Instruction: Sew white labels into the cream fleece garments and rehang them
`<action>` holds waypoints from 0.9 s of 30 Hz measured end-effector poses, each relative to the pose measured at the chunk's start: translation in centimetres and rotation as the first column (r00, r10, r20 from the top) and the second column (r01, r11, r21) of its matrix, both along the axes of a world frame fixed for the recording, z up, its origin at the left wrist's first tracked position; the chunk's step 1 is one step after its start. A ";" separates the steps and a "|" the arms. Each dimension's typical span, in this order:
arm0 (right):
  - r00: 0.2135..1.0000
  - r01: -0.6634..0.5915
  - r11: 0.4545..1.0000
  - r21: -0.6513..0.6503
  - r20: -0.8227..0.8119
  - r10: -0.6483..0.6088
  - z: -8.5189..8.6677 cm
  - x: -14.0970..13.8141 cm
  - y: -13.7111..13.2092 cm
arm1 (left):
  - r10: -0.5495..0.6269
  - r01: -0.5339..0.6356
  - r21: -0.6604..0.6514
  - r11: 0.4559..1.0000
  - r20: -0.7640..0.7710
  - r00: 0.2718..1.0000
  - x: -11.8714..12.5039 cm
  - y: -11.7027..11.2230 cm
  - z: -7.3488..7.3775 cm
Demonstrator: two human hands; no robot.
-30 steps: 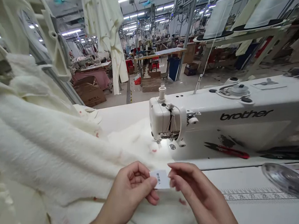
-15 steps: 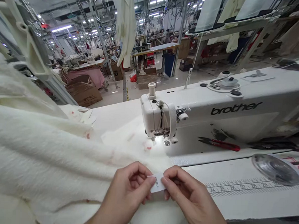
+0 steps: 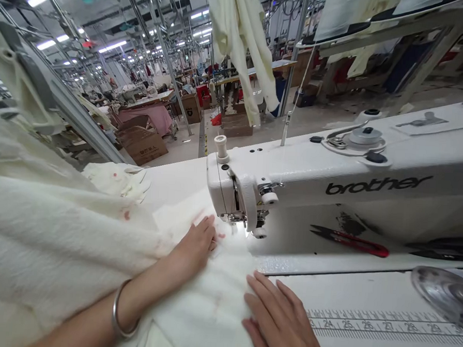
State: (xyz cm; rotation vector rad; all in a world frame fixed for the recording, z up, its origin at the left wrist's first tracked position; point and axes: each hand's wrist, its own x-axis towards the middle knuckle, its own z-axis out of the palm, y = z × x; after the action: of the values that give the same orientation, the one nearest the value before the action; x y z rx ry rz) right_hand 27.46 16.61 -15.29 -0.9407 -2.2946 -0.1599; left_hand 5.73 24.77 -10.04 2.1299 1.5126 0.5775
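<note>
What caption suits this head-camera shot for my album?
Both hands, left and right, press cream fleece fabric flat beside a Brother sewing machine.

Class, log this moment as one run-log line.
left hand: flat on cream fleece fabric beside needle | right hand: flat on fabric edge | sewing machine: behind

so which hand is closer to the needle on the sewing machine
Left. The left hand lies flat on the cream fabric just left of the needle; the right hand rests on the fabric's edge, lower and nearer the person.

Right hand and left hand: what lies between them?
In the head view, only cream fleece fabric lies between the right hand and the left hand; both rest flat on it.
</note>
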 end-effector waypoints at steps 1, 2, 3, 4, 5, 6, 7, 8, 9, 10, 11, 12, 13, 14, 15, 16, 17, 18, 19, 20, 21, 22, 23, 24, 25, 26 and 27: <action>0.999 -0.006 1.000 -0.027 -0.033 0.005 0.2 -0.2 0.2 | 0.014 -0.014 -0.029 0.999 0.022 1.000 -0.2 -0.1 0.2; 0.998 -0.012 0.998 -0.059 -0.069 0.008 0.4 -0.4 0.4 | 0.019 -0.017 -0.049 0.999 0.045 0.999 -0.3 -0.2 0.7; 0.994 -0.014 0.996 -0.093 -0.109 0.004 0.7 -0.6 0.6 | 0.023 -0.020 -0.054 0.998 0.062 0.998 -0.2 -0.4 1.2; 0.989 -0.010 0.991 -0.130 -0.149 -0.010 0.9 -0.8 0.7 | 0.032 -0.029 -0.043 0.999 0.073 0.997 0.0 -0.6 1.9; 0.984 0.004 0.985 -0.170 -0.175 -0.034 1.0 -1.1 0.9 | 0.042 -0.040 -0.026 0.999 0.079 0.996 0.3 -0.8 2.7; 0.980 0.027 0.977 -0.211 -0.189 -0.068 1.1 -1.4 1.1 | 0.059 -0.058 -0.015 0.998 0.085 0.995 0.8 -1.0 3.4; 0.975 0.061 0.966 -0.250 -0.194 -0.111 1.1 -1.6 1.2 | 0.081 -0.079 -0.021 0.997 0.088 0.993 1.2 -1.2 4.1; 0.968 0.102 0.957 -0.272 -0.195 -0.159 1.0 -1.8 1.3 | 0.100 -0.096 -0.052 0.994 0.087 0.991 1.7 -1.3 4.5; 0.961 0.140 0.950 -0.278 -0.195 -0.198 0.8 -2.0 1.4 | 0.115 -0.106 -0.110 0.988 0.086 0.990 2.2 -1.3 4.8; 0.954 0.166 0.947 -0.274 -0.198 -0.224 0.6 -2.2 1.4 | 0.131 -0.112 -0.189 0.976 0.093 0.987 2.6 -1.2 4.7; 0.948 0.186 0.948 -0.260 -0.207 -0.242 0.4 -2.2 1.5 | 0.157 -0.121 -0.277 0.953 0.113 0.981 3.0 -1.1 4.5; 0.943 0.202 0.950 -0.237 -0.216 -0.254 0.2 -2.2 1.5 | 0.194 -0.132 -0.360 0.924 0.142 0.971 3.3 -0.9 4.0; 0.941 0.213 0.953 -0.213 -0.217 -0.259 0.1 -2.2 1.5 | 0.235 -0.143 -0.430 0.892 0.169 0.957 3.5 -0.7 3.5; 0.943 0.223 0.955 -0.194 -0.205 -0.262 0.0 -2.1 1.5 | 0.274 -0.154 -0.481 0.863 0.189 0.943 3.7 -0.5 2.8; 0.947 0.229 0.956 -0.184 -0.183 -0.262 0.0 -2.0 1.5 | 0.304 -0.167 -0.513 0.842 0.196 0.932 3.8 -0.3 2.2; 0.953 0.231 0.957 -0.178 -0.159 -0.259 0.0 -1.9 1.5 | 0.324 -0.181 -0.528 0.830 0.191 0.927 3.9 -0.1 1.6; 0.959 0.226 0.957 -0.182 -0.132 -0.252 0.0 -1.8 1.5 | 0.334 -0.196 -0.530 0.825 0.178 0.926 3.9 0.0 1.2; 0.964 0.219 0.956 -0.193 -0.108 -0.243 0.1 -1.7 1.5 | 0.342 -0.209 -0.527 0.824 0.167 0.925 4.0 0.0 0.8; 0.968 0.214 0.956 -0.200 -0.090 -0.236 0.2 -1.6 1.6 | 0.349 -0.218 -0.526 0.822 0.163 0.923 4.0 0.0 0.6; 0.970 0.210 0.956 -0.206 -0.077 -0.230 0.3 -1.6 1.6 | 0.356 -0.223 -0.526 0.821 0.165 0.920 4.0 0.0 0.4; 0.972 0.206 0.957 -0.206 -0.070 -0.224 0.4 -1.7 1.6 | 0.363 -0.228 -0.526 0.819 0.168 0.917 4.0 -0.1 0.4; 0.972 0.207 0.957 -0.202 -0.067 -0.224 0.4 -1.7 1.7 | 0.369 -0.232 -0.526 0.818 0.172 0.913 4.0 -0.1 0.3; 0.972 0.208 0.958 -0.197 -0.067 -0.225 0.5 -1.8 1.7 | 0.376 -0.237 -0.527 0.816 0.173 0.910 4.0 -0.2 0.3; 0.973 0.206 0.959 -0.195 -0.065 -0.223 0.6 -1.8 1.7 | 0.382 -0.243 -0.527 0.815 0.172 0.908 4.1 -0.2 0.3; 0.973 0.205 0.959 -0.197 -0.062 -0.221 0.6 -1.8 1.7 | 0.386 -0.249 -0.526 0.813 0.167 0.907 4.1 -0.3 0.2; 0.973 0.206 0.958 -0.198 -0.060 -0.222 0.7 -1.9 1.7 | 0.390 -0.257 -0.522 0.813 0.161 0.906 4.1 -0.3 0.2; 0.973 0.209 0.957 -0.200 -0.059 -0.224 0.7 -1.9 1.6 | 0.390 -0.262 -0.515 0.816 0.154 0.908 4.1 -0.3 0.2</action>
State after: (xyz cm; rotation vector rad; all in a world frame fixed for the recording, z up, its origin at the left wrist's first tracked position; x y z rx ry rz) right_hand 25.60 18.26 -14.61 -1.2754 -2.1565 0.0092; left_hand 9.83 24.49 -9.84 1.3680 1.6754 0.4943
